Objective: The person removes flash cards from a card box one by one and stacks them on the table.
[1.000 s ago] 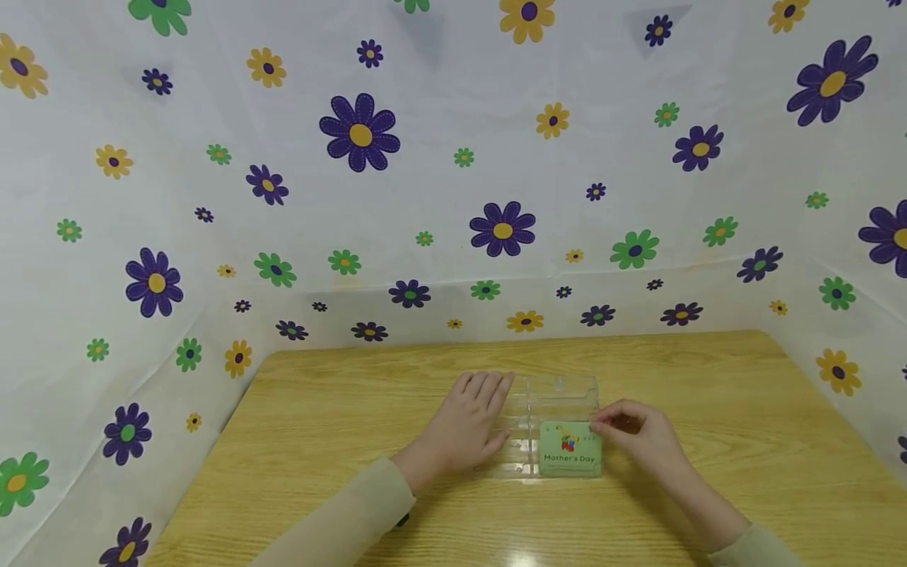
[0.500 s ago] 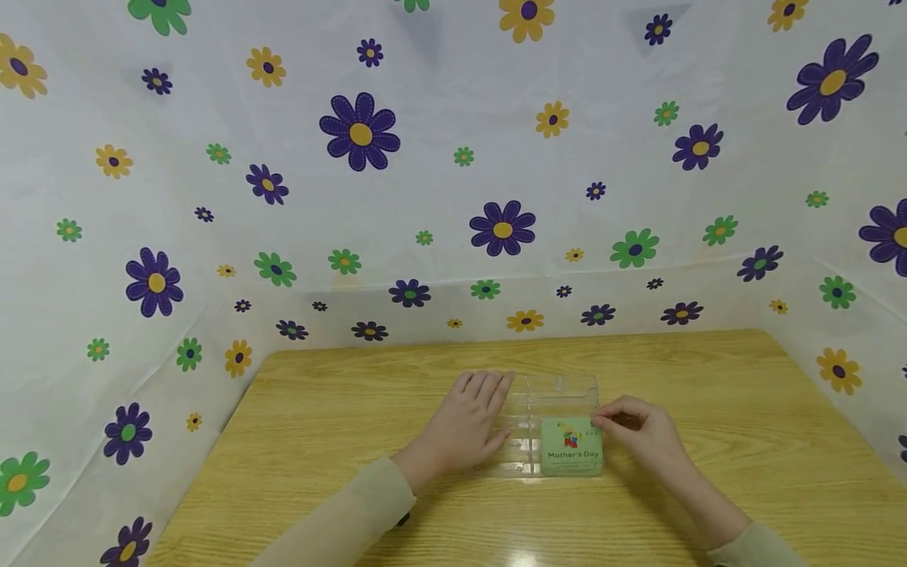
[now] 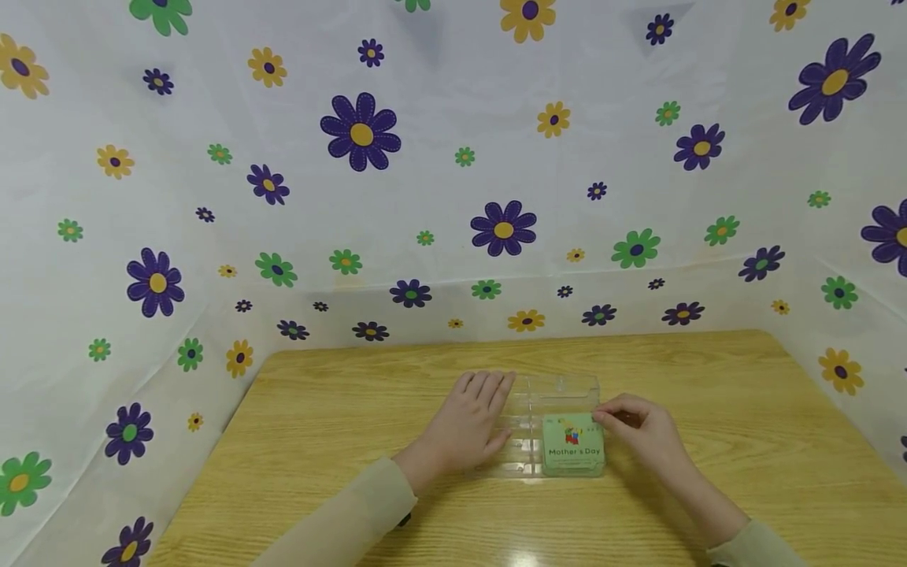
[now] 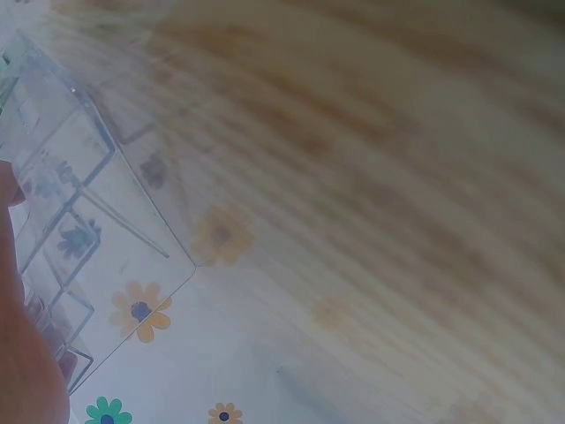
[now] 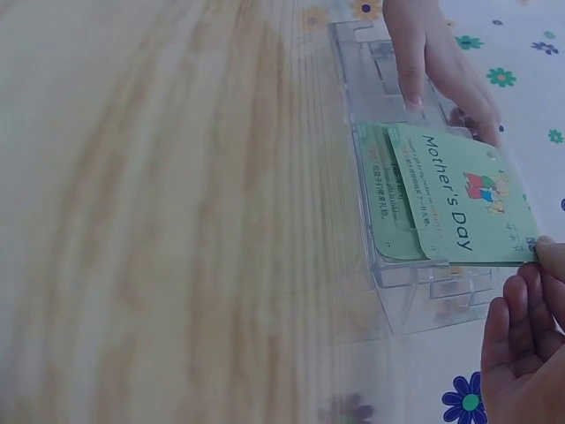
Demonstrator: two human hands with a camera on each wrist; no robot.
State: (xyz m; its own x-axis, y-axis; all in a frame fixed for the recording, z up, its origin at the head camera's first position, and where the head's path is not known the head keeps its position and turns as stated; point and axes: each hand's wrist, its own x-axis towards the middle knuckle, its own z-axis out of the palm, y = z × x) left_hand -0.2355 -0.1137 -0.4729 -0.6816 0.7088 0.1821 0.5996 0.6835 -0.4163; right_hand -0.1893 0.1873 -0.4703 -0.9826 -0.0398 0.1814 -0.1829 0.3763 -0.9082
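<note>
While left hand [image 3: 464,421] rests straight-fingered on clear box [image 3: 563,403], right hand [image 3: 646,433] pinches Mother's Day card [image 3: 572,442] by far right corner; card at box's near right, overlapping second card [image 5: 388,199], seemingly neither seated nor freed.

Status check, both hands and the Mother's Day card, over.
Left hand on clear plastic tray. Right hand pinching Mother's Day card by a corner. Card overlaps another green card in the tray; nothing visibly in the way.
</note>
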